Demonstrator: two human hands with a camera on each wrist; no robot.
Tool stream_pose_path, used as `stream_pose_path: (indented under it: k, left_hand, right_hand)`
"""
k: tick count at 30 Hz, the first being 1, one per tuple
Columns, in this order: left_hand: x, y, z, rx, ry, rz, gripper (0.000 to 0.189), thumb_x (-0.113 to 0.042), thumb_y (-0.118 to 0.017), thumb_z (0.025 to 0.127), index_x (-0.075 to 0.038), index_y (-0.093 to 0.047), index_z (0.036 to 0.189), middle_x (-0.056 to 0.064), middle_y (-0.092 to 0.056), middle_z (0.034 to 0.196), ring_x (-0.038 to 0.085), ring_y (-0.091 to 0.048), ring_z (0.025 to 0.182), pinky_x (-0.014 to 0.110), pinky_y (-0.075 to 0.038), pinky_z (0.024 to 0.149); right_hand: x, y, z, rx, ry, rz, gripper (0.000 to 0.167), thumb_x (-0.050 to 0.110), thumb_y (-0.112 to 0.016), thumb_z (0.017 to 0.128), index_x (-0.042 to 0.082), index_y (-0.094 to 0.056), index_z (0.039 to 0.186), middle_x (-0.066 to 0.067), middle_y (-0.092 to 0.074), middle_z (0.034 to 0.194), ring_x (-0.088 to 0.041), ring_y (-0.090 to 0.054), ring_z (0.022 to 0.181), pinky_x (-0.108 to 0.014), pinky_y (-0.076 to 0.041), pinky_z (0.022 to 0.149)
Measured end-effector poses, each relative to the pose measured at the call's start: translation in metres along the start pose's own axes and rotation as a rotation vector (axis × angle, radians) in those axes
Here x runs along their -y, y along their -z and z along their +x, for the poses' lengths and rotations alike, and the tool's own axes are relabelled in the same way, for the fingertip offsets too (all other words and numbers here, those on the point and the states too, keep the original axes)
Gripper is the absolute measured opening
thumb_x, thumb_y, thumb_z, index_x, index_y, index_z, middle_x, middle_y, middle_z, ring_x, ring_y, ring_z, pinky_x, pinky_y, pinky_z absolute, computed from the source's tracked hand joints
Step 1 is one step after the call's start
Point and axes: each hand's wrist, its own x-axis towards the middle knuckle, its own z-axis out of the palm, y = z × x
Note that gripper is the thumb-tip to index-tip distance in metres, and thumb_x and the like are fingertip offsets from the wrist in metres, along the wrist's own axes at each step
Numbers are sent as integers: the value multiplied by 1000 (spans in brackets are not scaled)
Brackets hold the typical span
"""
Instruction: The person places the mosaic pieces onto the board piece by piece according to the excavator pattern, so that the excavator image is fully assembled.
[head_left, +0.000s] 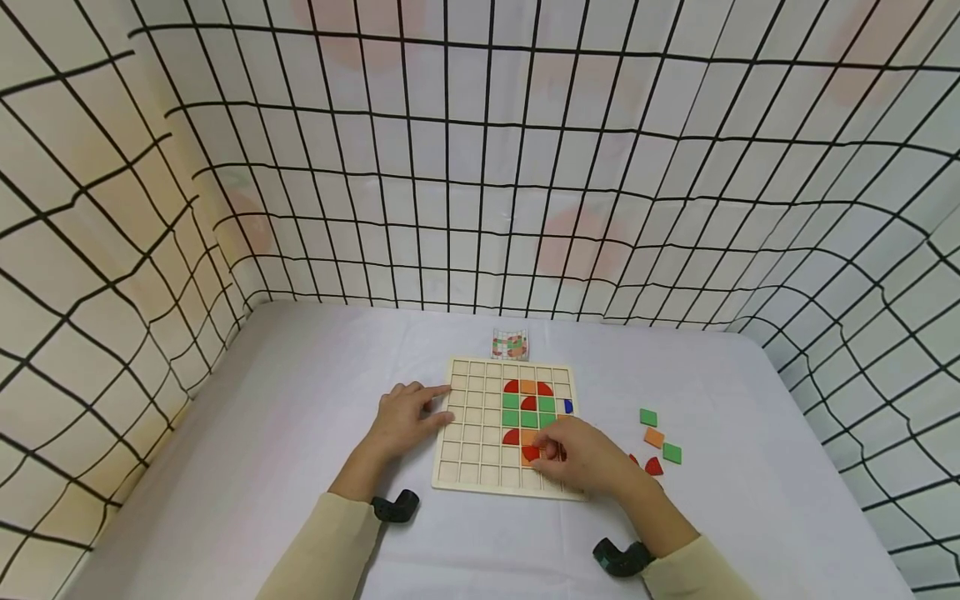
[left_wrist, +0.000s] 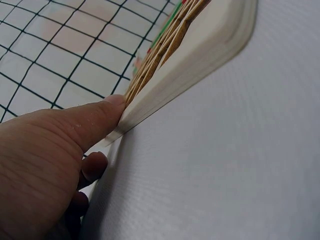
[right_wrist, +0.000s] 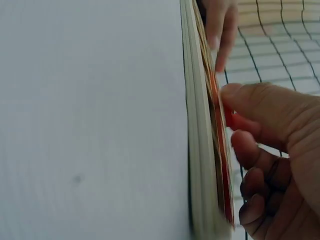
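Note:
A pale wooden grid board lies on the table, with red, orange and green pieces in its right-hand cells. My left hand is at the board's left edge, its thumb and forefinger reaching out to touch the rim. In the left wrist view the thumb meets the edge. My right hand is over the lower right of the board and covers some cells. Between its thumb and forefinger it pinches a red quarter-circle piece, just over an orange square. The other fingers are curled in.
Loose green squares, an orange square and red quarter-circles lie right of the board. A small patterned card stands behind it. A blue piece sits near the board's right edge. Black wire mesh surrounds the table's back and sides.

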Motion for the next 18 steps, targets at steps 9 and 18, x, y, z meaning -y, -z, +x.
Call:
stream_pose_path:
  k: [9, 18]
  left_hand:
    - [1, 0, 1, -3, 0, -4, 51, -43, -74, 91, -23, -66, 138, -6, -56, 88, 14, -42, 83, 35, -30, 78]
    - [-1, 1, 0, -1, 5, -9, 50, -42, -74, 92, -23, -66, 138, -5, -56, 88, 14, -42, 83, 35, -30, 78]
  right_hand:
    - [18, -12, 7, 0, 57, -103, 14, 34, -79, 89, 24, -70, 93, 14, -52, 71, -7, -50, 77, -23, -42, 66]
    - [21, -14, 12, -53, 90, -133, 22, 36, -80, 88, 24, -62, 82, 13, -48, 68, -5, -47, 72, -23, -39, 64]
